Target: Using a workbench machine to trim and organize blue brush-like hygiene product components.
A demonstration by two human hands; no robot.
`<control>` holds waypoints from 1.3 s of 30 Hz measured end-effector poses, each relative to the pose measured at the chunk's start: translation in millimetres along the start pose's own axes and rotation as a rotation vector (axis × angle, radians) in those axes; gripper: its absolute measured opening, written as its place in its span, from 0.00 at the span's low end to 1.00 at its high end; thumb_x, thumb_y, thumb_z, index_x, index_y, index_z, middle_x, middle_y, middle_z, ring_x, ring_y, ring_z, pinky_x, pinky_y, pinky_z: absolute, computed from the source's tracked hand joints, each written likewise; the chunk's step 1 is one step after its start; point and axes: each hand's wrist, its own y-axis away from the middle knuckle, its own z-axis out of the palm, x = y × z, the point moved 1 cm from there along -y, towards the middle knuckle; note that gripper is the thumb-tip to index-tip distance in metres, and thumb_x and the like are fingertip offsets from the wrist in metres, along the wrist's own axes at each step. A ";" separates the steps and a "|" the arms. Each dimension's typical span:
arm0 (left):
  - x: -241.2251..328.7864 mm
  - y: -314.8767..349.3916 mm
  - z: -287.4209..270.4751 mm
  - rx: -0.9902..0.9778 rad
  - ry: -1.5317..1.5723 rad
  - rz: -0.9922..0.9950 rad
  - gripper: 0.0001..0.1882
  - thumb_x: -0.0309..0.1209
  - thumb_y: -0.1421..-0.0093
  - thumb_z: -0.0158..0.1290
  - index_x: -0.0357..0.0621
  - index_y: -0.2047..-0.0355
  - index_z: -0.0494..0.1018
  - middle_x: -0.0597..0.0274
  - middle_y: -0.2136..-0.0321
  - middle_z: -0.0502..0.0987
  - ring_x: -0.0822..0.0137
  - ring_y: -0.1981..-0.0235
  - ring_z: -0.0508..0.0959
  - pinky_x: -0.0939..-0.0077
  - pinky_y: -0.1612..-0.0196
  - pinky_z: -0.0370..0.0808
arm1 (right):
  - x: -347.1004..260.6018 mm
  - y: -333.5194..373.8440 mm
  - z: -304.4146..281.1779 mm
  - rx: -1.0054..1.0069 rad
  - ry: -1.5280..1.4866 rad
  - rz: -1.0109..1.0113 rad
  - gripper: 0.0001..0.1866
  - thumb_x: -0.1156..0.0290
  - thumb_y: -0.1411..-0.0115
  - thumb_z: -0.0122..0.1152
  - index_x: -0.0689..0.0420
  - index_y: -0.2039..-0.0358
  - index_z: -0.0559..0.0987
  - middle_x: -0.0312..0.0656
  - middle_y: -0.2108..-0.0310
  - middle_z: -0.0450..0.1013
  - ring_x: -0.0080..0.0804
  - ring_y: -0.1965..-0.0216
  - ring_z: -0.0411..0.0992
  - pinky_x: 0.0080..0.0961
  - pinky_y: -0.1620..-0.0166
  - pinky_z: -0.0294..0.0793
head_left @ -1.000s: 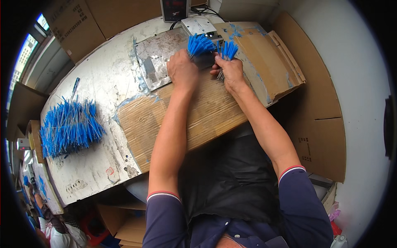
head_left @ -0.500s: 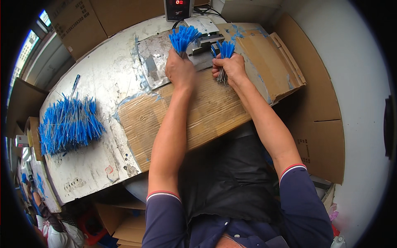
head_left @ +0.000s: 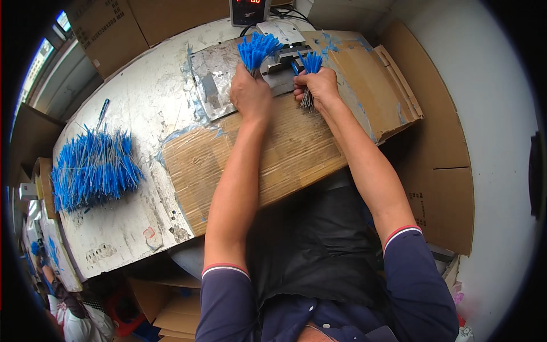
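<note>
My left hand (head_left: pixel 250 98) is closed round a thick bundle of thin wires with blue sleeved ends (head_left: pixel 259 52), the blue ends fanning upward. To its right, my right hand (head_left: pixel 319 90) grips a smaller bundle of the same blue-ended wires (head_left: pixel 310 61); bare silvery wire ends hang below its fingers. Between and just beyond the hands stands a small metal fixture (head_left: pixel 283 59) on a worn metal plate (head_left: pixel 213 71). Whether the right-hand wires touch the fixture I cannot tell.
A big pile of blue-ended wires (head_left: pixel 94 171) lies on the white table (head_left: pixel 154 94) at left, a blue pen (head_left: pixel 103 111) behind it. Flattened cardboard (head_left: pixel 211 171) covers the near edge. A box with a red display (head_left: pixel 249 12) stands at the back. Another person (head_left: pixel 74 319) works at lower left.
Both hands keep hold of their bundles. Each has shifted only slightly, mostly to the right, and the whole view has moved a little too.
</note>
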 end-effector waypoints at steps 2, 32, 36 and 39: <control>4.2 0.7 -1.2 -0.040 0.027 -0.018 0.09 0.25 0.43 0.57 0.38 0.63 0.71 0.41 0.69 0.78 0.39 0.64 0.78 0.48 0.59 0.72 | -0.8 1.0 -0.5 -0.001 -0.001 -0.001 0.06 0.85 0.47 0.63 0.63 0.74 0.74 0.46 0.79 0.75 0.33 0.84 0.75 0.28 0.83 0.77; 11.4 4.6 2.0 -0.161 -0.093 0.214 0.05 0.25 0.45 0.55 0.40 0.67 0.73 0.44 0.70 0.80 0.40 0.64 0.79 0.46 0.59 0.71 | 27.0 19.4 -21.6 -0.134 -0.452 -0.209 0.14 0.71 0.37 0.64 0.64 0.54 0.77 0.41 0.72 0.75 0.32 0.73 0.77 0.32 0.67 0.82; 11.5 3.4 -0.6 -0.171 -0.110 0.266 0.07 0.24 0.47 0.54 0.40 0.66 0.74 0.46 0.69 0.80 0.42 0.62 0.79 0.49 0.58 0.71 | 23.5 19.5 -22.9 -0.102 -0.382 -0.202 0.09 0.75 0.38 0.64 0.63 0.59 0.76 0.43 0.73 0.76 0.32 0.75 0.77 0.32 0.71 0.83; 7.6 5.9 1.1 -0.180 -0.163 0.323 0.10 0.22 0.48 0.53 0.41 0.64 0.75 0.51 0.67 0.79 0.49 0.61 0.78 0.56 0.55 0.69 | 20.2 23.1 -23.2 -0.105 -0.343 -0.140 0.08 0.77 0.39 0.64 0.63 0.61 0.76 0.44 0.74 0.77 0.32 0.77 0.77 0.31 0.73 0.83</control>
